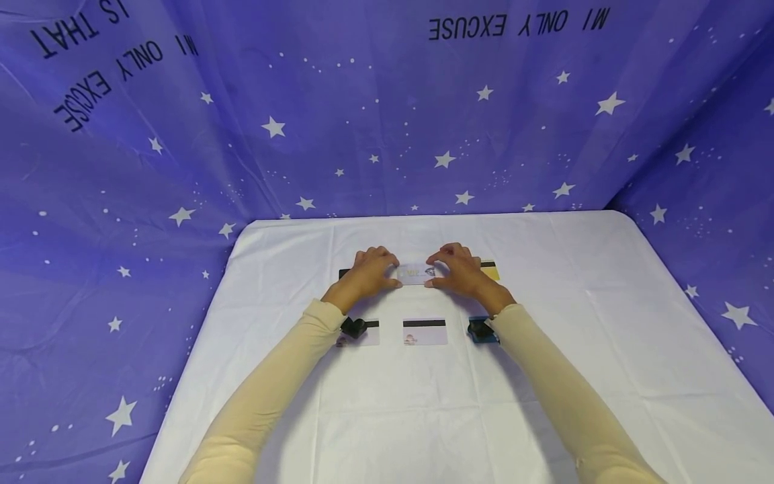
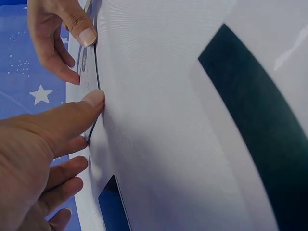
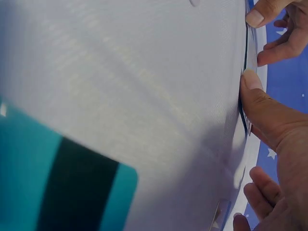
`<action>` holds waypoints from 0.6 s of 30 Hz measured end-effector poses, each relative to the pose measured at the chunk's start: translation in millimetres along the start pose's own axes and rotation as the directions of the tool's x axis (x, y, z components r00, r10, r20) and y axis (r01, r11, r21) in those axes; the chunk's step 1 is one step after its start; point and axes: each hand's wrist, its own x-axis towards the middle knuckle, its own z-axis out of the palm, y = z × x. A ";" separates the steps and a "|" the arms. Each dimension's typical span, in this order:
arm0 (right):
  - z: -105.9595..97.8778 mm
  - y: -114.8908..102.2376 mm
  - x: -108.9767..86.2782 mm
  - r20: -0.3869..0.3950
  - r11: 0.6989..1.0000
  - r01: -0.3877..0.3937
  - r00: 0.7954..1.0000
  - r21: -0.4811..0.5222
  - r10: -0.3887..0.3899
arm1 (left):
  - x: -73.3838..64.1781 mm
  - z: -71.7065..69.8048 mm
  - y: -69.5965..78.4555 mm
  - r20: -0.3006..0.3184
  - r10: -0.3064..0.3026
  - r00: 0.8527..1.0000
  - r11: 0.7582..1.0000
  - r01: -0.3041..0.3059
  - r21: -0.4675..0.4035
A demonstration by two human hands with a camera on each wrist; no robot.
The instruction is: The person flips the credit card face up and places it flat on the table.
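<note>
Nearer than the hands, 3 striped cards are laid on the white cloth (image 1: pixel 399 430): a left pale card (image 1: pixel 370 337) before the left hand (image 1: pixel 370 269), a middle pale card (image 1: pixel 424 333) between the forearms, a blue card (image 3: pixel 24 159) before the right hand (image 1: pixel 457 272). Between both hands, a printed card (image 1: pixel 412 273) is pinched at its 2 ends, thumbs and fingers barely parted. Outside them, a dark card (image 1: pixel 343 273) (left) and a yellow card (image 1: pixel 492 273) (right) are partly hidden. Beyond, a starred curtain (image 1: pixel 375 101) is hung.

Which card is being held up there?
The middle card of the far row: the left grip and right grip pinch its ends; no other is held.
</note>
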 end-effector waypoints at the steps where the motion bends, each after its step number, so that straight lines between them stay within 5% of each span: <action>1: -0.3 0.1 -0.2 0.002 1.000 -0.003 1.000 0.006 0.003 | -0.1 -0.2 0.5 0.000 -0.002 1.000 1.000 0.002 0.005; 18: 1.2 3.2 -1.8 -0.004 1.000 0.003 1.000 -0.013 -0.003 | -0.4 -1.0 4.8 -0.026 0.011 1.000 0.995 -0.009 0.100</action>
